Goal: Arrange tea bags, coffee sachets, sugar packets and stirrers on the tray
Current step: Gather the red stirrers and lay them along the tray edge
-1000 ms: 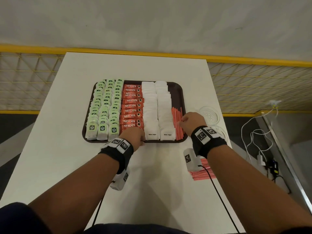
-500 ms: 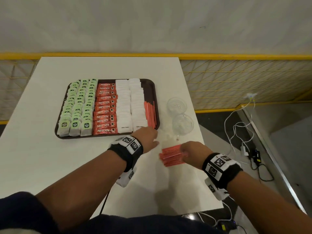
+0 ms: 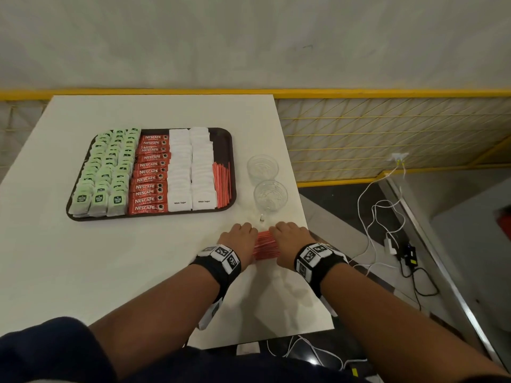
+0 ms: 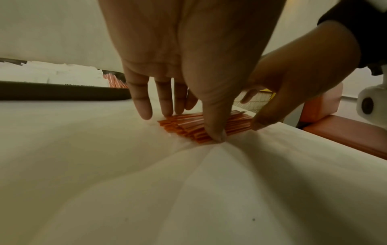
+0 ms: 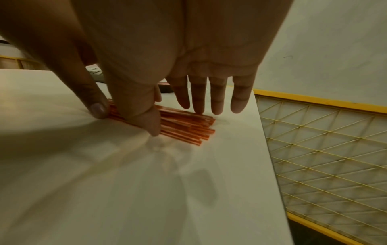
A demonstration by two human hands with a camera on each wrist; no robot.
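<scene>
- Head view: both hands sit down on a loose bundle of orange stirrers (image 3: 266, 246) lying on the white table (image 3: 110, 258), near its right edge and well apart from the tray (image 3: 221, 134).
- Left hand (image 3: 240, 239) is spread over the bundle's left end; in the left wrist view its thumb (image 4: 215, 129) presses the near side of the stirrers (image 4: 201, 127) while its straight fingers touch down on the far side. Nothing is lifted.
- Right hand (image 3: 289, 239) does the same at the right end; the right wrist view shows its thumb (image 5: 150, 122) against the near edge of the sticks (image 5: 184, 126) and the fingers extended over the far edge.
- On the tray, from left: green tea bags (image 3: 106, 172), red coffee sachets (image 3: 150, 175), two columns of white sugar packets (image 3: 190, 170), then a small batch of stirrers (image 3: 221, 183) along the right side.
- Two clear glass bowls (image 3: 269, 194) stand on the table just right of the tray.
- White cables (image 3: 381, 217) trail over the floor beyond the table.
</scene>
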